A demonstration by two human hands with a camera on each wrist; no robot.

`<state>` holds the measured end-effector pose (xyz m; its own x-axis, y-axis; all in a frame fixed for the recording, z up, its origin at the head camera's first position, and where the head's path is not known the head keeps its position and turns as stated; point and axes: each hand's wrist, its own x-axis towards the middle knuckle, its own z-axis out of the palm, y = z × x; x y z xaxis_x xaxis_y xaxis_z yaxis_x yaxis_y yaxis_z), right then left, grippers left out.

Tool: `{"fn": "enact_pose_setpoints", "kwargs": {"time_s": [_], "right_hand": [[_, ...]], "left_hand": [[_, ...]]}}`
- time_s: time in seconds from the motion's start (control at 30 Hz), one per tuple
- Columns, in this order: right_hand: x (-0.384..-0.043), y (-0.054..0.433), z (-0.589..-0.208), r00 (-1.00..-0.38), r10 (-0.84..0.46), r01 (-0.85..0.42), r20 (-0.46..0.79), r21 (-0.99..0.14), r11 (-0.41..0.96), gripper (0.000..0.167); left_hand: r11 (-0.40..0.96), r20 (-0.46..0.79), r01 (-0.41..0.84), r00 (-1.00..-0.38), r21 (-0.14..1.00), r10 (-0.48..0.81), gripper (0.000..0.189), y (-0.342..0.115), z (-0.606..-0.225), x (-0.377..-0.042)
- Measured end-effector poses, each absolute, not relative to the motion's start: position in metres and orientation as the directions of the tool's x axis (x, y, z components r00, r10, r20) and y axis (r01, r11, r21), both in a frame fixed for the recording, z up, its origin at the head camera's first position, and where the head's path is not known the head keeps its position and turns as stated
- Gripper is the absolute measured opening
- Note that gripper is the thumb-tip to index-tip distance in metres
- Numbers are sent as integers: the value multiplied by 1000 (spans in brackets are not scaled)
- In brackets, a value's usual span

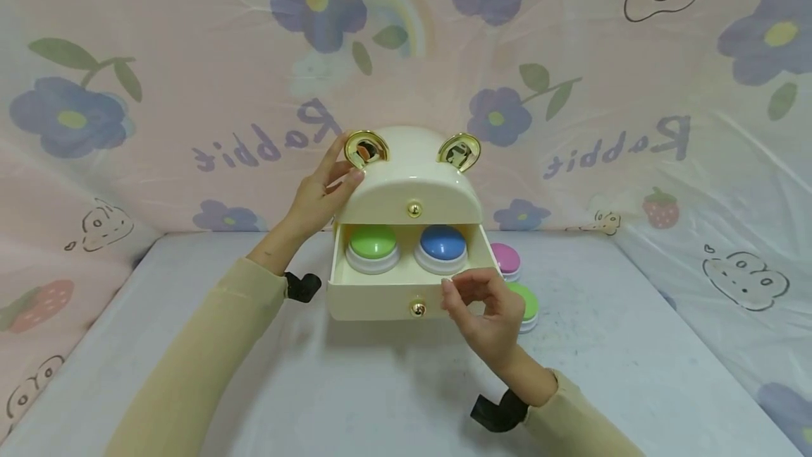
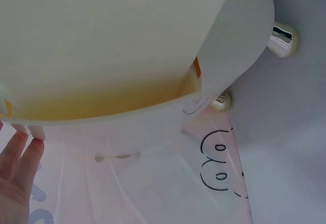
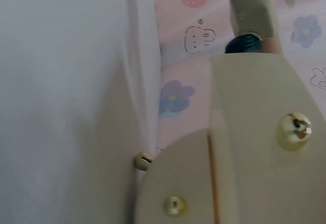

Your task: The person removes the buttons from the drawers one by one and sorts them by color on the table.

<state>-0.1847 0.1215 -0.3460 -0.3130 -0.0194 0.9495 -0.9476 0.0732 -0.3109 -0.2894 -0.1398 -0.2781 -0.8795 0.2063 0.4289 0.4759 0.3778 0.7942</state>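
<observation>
A cream storage box (image 1: 412,161) with two gold-rimmed ears stands on the table, its lower drawer (image 1: 374,302) pulled out. Inside the drawer sit a green-topped round button (image 1: 373,242) and a blue-topped one (image 1: 443,242), both on white bases. My left hand (image 1: 320,192) grips the box's upper left side beside the ear; its fingers (image 2: 28,165) lie along the box edge in the left wrist view. Over the drawer's front right corner is my right hand (image 1: 491,316), thumb and index finger loosely bent close to the rim. Contact there is unclear, and the right wrist view hides its fingers.
Right of the drawer, a pink-topped button (image 1: 506,259) and another green-topped button (image 1: 525,305) are partly covered by the drawer and right hand. Gold knobs (image 3: 294,131) stick out from the box front. A printed cloth (image 1: 406,76) hangs behind the white table (image 1: 634,344).
</observation>
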Motion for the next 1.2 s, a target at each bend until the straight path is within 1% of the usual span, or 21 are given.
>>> {"fn": "enact_pose_setpoints", "kwargs": {"time_s": [0.07, 0.17, 0.33, 0.43, 0.5, 0.57, 0.67, 0.73, 0.77, 0.87, 1.0, 1.2], "right_hand": [[-186, 122, -338, -323, -17, -943, 946, -320, 91, 26], [-189, 122, -330, -355, -22, -928, 935, -350, 130, 26], [-192, 123, -319, -447, -73, -885, 891, -429, 180, 13], [-193, 122, -312, -511, -110, -851, 852, -483, 206, 14], [-193, 123, -307, -560, -128, -817, 819, -520, 248, 15], [-194, 124, -303, -625, -153, -770, 765, -572, 283, 16], [-197, 126, -298, -732, -195, -675, 653, -654, 341, 18], [-199, 128, -294, -787, -221, -614, 576, -696, 373, 20], [-201, 128, -292, -805, -233, -591, 545, -708, 387, 20], [-204, 130, -287, -835, -261, -551, 485, -722, 419, 21], [-208, 131, -281, -852, -296, -523, 432, -730, 439, 22], [-214, 131, -275, -901, -316, -430, 297, -712, 556, 30]], "left_hand": [[376, 428, 475, -880, 796, 206, 67, -140, -278, -289], [371, 425, 472, -881, 799, 207, 68, -140, -277, -289], [382, 427, 471, -882, 795, 199, 68, -140, -278, -289], [382, 430, 474, -881, 794, 200, 68, -140, -279, -289], [378, 428, 474, -881, 796, 202, 68, -140, -279, -289], [376, 426, 472, -881, 797, 204, 68, -139, -278, -289], [380, 423, 468, -884, 798, 199, 67, -139, -278, -288], [385, 423, 466, -885, 797, 197, 67, -139, -278, -288], [386, 422, 465, -885, 797, 196, 67, -140, -278, -288], [380, 424, 467, -884, 798, 197, 68, -140, -277, -289], [374, 422, 467, -884, 801, 200, 68, -140, -277, -289], [377, 415, 460, -888, 804, 199, 67, -139, -278, -289]]}}
